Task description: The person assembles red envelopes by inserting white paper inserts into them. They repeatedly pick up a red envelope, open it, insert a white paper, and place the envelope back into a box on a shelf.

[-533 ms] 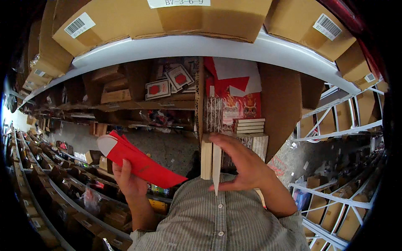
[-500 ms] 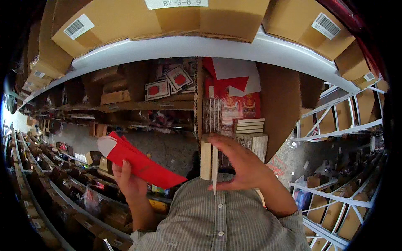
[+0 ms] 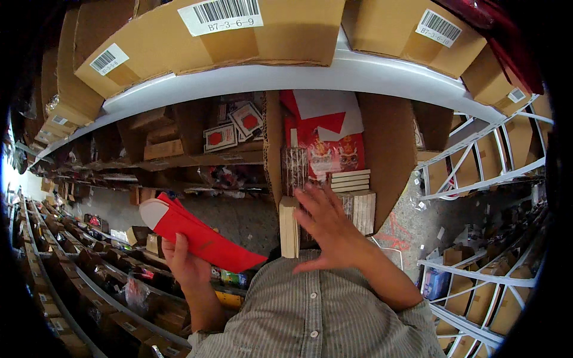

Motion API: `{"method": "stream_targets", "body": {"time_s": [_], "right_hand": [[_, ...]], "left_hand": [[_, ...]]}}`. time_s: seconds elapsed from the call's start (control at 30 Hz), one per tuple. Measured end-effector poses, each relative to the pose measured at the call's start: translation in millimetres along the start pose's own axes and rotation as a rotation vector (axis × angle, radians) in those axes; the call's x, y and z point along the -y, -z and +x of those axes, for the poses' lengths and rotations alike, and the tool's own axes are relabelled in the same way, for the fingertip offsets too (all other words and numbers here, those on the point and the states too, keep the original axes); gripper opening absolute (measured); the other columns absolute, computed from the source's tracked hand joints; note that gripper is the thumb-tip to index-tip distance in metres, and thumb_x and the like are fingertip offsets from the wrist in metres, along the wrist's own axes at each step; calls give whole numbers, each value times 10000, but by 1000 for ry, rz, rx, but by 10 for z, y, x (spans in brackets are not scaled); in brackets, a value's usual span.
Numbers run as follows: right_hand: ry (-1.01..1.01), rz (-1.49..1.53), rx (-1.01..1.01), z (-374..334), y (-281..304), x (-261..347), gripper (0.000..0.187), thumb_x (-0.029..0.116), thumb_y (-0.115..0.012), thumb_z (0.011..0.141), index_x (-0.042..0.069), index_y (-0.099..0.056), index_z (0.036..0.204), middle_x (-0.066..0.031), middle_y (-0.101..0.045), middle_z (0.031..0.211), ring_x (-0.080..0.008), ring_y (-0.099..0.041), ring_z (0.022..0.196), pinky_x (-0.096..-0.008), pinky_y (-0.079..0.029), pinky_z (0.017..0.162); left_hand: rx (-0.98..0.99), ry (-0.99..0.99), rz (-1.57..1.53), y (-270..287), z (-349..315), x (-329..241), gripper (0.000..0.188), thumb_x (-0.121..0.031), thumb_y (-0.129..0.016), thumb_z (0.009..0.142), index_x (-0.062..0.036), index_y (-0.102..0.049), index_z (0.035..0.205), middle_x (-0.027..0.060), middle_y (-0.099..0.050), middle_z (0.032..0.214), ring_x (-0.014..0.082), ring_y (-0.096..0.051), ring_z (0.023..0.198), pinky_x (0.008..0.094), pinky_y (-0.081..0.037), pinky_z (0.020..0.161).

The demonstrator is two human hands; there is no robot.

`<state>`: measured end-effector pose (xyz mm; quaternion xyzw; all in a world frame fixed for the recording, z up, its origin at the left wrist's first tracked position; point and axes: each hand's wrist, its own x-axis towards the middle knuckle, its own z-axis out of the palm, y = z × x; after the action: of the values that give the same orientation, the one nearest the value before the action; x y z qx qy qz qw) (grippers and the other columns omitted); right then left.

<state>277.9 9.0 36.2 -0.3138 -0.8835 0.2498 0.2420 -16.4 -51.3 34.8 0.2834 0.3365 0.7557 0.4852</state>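
My left hand (image 3: 188, 261) is closed on a few long red envelopes (image 3: 206, 241), one with a rounded white flap. They are held out to the left of my body. My right hand (image 3: 334, 230) has its fingers spread over the near part of an open cardboard box (image 3: 388, 134), with nothing seen in it. Beside its fingertips, at the box's near left corner, stands a cream-edged pack (image 3: 289, 227). Wrapped stacks (image 3: 363, 212), flat-lying cream-edged packs (image 3: 351, 181), red printed packets (image 3: 337, 154) and white sheets (image 3: 328, 107) fill the box further in.
A grey shelf beam (image 3: 256, 74) runs above the box, carrying labelled cartons (image 3: 280, 36). To its left another bin holds white-framed packets with red centres (image 3: 246, 119). White metal racks (image 3: 483, 280) stand at the right, and rows of shelved boxes (image 3: 113, 268) at the left.
My right hand has let go of the thin cream-edged piece it gripped and spread its fingers, shifting slightly forward. The left hand still holds the red envelopes. The view has shifted slightly.
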Motion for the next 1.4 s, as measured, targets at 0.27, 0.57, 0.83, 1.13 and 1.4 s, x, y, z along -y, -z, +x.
{"method": "stream_targets", "body": {"time_s": [0.27,0.57,0.83,1.13,1.4], "right_hand": [[55,-99,-11,39,-109,-66,1090,537,-798,596,50,-310,1440,-211,-368,1424,-348,-345,1354,-563,-175,1130],[-49,0,-390,163,271,-138,773,364,-763,737,30,-428,1349,-196,-474,1341,-374,-454,1254,-497,-323,1068],[-406,-677,-367,1166,331,-1228,400,120,-629,768,30,-576,1155,-198,-586,1189,-363,-549,1125,-456,-453,969],[-565,-710,-60,1314,205,-1373,409,240,-627,799,83,-606,1177,-195,-638,1105,-391,-606,1024,-476,-485,901],[-603,-310,-428,1164,301,-1499,253,240,-606,837,113,-695,1036,-212,-669,953,-417,-636,872,-493,-515,819]], "left_hand": [[6,1,31,-60,-26,5,416,-119,-573,938,-34,-441,1323,114,-589,1193,229,-605,1030,388,-520,878],[-94,-6,50,-32,-53,6,403,-140,-574,943,-34,-448,1311,102,-590,1185,223,-605,1016,378,-524,865],[-119,-5,-14,219,63,62,409,-140,-578,941,-51,-451,1319,94,-595,1168,223,-592,1031,382,-507,888],[-161,47,-18,609,138,39,416,-158,-580,940,-60,-447,1322,86,-595,1157,223,-594,1011,381,-511,860],[-123,60,-18,459,165,-16,356,-143,-565,946,-61,-473,1280,93,-595,1157,223,-597,1004,385,-515,850]]}}
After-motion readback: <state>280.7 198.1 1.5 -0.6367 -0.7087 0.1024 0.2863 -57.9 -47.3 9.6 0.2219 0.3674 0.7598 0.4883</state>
